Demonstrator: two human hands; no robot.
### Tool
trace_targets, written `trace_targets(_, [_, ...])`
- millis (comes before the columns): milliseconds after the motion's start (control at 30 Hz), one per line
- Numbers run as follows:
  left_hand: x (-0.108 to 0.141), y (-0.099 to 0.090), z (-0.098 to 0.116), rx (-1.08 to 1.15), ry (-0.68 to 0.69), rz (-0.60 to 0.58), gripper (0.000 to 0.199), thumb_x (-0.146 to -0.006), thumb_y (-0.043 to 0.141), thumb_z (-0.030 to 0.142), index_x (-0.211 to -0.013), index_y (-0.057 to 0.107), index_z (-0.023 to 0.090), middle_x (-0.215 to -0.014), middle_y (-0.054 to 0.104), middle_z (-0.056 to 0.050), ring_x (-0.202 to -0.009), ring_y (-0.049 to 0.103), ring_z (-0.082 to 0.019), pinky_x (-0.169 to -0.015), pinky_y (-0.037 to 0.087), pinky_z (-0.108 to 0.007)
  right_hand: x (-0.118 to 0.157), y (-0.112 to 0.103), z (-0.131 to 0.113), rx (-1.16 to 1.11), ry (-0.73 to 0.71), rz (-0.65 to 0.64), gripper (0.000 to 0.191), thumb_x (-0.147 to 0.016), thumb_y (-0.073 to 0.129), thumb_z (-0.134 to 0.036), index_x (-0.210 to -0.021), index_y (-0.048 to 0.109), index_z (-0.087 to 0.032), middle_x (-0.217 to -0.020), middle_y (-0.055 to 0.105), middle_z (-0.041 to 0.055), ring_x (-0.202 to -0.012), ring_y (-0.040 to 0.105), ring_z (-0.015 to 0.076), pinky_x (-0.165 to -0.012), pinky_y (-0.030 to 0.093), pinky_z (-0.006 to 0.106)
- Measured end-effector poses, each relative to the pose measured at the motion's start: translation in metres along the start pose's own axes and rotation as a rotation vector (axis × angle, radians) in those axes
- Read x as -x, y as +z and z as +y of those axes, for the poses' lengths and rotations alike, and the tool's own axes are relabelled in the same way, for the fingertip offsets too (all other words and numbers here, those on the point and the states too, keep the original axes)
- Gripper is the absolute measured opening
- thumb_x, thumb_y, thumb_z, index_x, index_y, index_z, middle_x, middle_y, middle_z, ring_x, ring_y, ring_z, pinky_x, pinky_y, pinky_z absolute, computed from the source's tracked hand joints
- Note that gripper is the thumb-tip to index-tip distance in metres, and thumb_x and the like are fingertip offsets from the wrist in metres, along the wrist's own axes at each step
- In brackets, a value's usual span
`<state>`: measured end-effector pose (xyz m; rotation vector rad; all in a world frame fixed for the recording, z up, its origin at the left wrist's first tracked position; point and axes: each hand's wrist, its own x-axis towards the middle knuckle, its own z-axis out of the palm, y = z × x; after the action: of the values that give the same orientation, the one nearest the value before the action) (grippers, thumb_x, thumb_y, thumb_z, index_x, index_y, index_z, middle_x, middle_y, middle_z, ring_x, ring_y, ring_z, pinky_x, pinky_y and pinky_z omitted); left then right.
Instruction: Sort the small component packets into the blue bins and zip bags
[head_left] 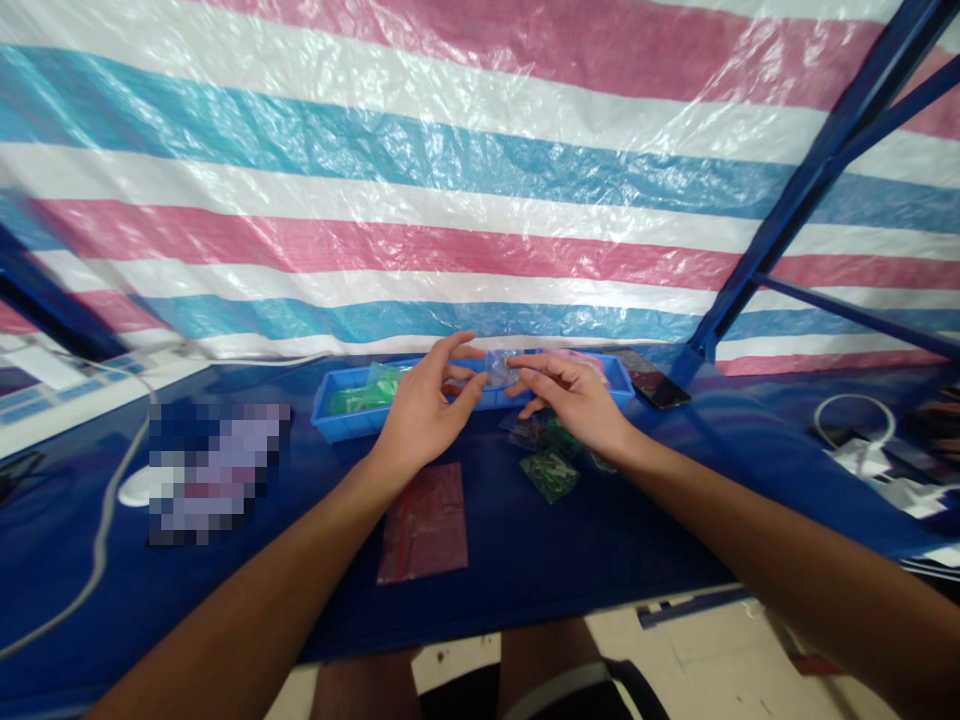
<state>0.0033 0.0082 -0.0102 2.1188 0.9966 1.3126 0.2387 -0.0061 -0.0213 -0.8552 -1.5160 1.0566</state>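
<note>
Bright white glare across striped sheeting (pixel 420 160)

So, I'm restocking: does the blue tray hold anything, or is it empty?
Not empty: green plastic lies in the left end of the blue tray, and something pink shows at its right end.

Makeshift workshop — striped tarp (pixel 390 240), blue metal frame (pixel 808 180)
</note>
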Motion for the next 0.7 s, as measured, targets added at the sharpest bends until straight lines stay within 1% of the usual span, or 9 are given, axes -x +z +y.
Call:
trace_targets(67, [-0.001,-0.001,0.0,-0.058,0.037,0.062,0.053,-0.102,0.073,0.035,-0.152,0.059,0.025,-0.142,0.072,-0.012,-0.1,0.077,-0.021,-0.073,0.062,-0.029,-0.001,-0.002,0.003,0.012,0.016,0.029,0.053,-0.091,0.083,-0.058,-0.129,0.079,-0.022,-0.102,0.081,0.0071,-0.095,0.081,0.0255,-0.072,0.073,0.038])
trace_targets(133, [-0.001,-0.003,0.0,-0.11,0.075,0.11,0.049,-0.103,0.071,0.034,-0.15,0.061,0.023,-0.138,0.072,-0.012,-0.098,0.074,-0.019,-0.069,0.059,-0.027,-0.002,-0.006,0.004,0.042,0.012,0.061,0.055,-0.09,0.083,-0.059,-0.13,0.078,-0.021,-0.1,0.08,0.0072,-0.086,0.081,0.0237,-0.069,0.072,0.037])
trace_targets(267, [-0.002,-0.004,0.004,-0.157,0.104,0.13,0.045,-0.104,0.069,0.031,-0.147,0.062,0.021,-0.123,0.072,-0.009,-0.089,0.067,-0.016,-0.066,0.054,-0.025,-0.002,-0.018,-0.009,0.267,-0.039,0.07,0.047,-0.1,0.071,-0.056,-0.13,0.075,-0.02,-0.079,0.076,0.0025,-0.061,0.071,0.0182,-0.06,0.062,0.033])
trace_targets(367, [-0.001,-0.005,0.007,-0.199,0.12,0.119,0.042,-0.104,0.067,0.03,-0.145,0.064,0.021,-0.115,0.072,-0.006,-0.085,0.064,-0.015,-0.068,0.053,-0.027,0.0,-0.032,-0.035,0.694,-0.206,-0.108,0.027,-0.104,0.068,-0.043,-0.112,0.081,-0.02,-0.09,0.08,0.0054,-0.074,0.075,0.0202,-0.069,0.058,0.032])
trace_targets(433, [0.0,-0.006,0.01,-0.247,0.146,0.097,0.041,-0.105,0.065,0.029,-0.145,0.063,0.021,-0.112,0.071,-0.005,-0.084,0.063,-0.016,-0.07,0.053,-0.028,0.005,-0.041,-0.055,0.951,-0.259,-0.279,0.025,-0.106,0.065,-0.037,-0.114,0.082,-0.021,-0.098,0.082,0.007,-0.083,0.077,0.0229,-0.077,0.057,0.034])
trace_targets(500, [0.001,-0.006,0.011,-0.309,0.18,0.064,0.041,-0.106,0.063,0.028,-0.146,0.061,0.021,-0.11,0.071,-0.005,-0.084,0.063,-0.016,-0.073,0.053,-0.03,0.018,-0.051,-0.069,1.107,-0.205,-0.386,0.032,-0.108,0.062,-0.041,-0.128,0.08,-0.022,-0.108,0.084,0.0095,-0.094,0.08,0.0272,-0.083,0.059,0.037])
trace_targets(567, [0.002,-0.007,0.012,-0.367,0.211,0.028,0.04,-0.107,0.062,0.027,-0.146,0.06,0.02,-0.11,0.071,-0.004,-0.086,0.063,-0.017,-0.079,0.054,-0.031,0.036,-0.059,-0.074,1.21,-0.108,-0.428,0.048,-0.108,0.062,-0.051,-0.143,0.074,-0.021,-0.121,0.083,0.0141,-0.11,0.08,0.0333,-0.095,0.061,0.042])
trace_targets(633, [0.003,-0.006,0.012,-0.4,0.235,-0.003,0.04,-0.107,0.061,0.027,-0.147,0.059,0.02,-0.109,0.071,-0.004,-0.087,0.064,-0.018,-0.083,0.055,-0.033,0.059,-0.065,-0.069,1.298,-0.011,-0.43,0.066,-0.105,0.065,-0.058,-0.157,0.065,-0.017,-0.14,0.077,0.0191,-0.124,0.077,0.0388,-0.108,0.06,0.049])
trace_targets(700, [0.004,-0.005,0.012,-0.404,0.248,-0.022,0.04,-0.108,0.061,0.027,-0.147,0.059,0.02,-0.109,0.071,-0.004,-0.088,0.065,-0.018,-0.084,0.055,-0.033,0.08,-0.064,-0.058,1.366,0.082,-0.417,0.077,-0.102,0.068,-0.06,-0.164,0.057,-0.016,-0.152,0.069,0.023,-0.123,0.078,0.0409,-0.108,0.062,0.053])
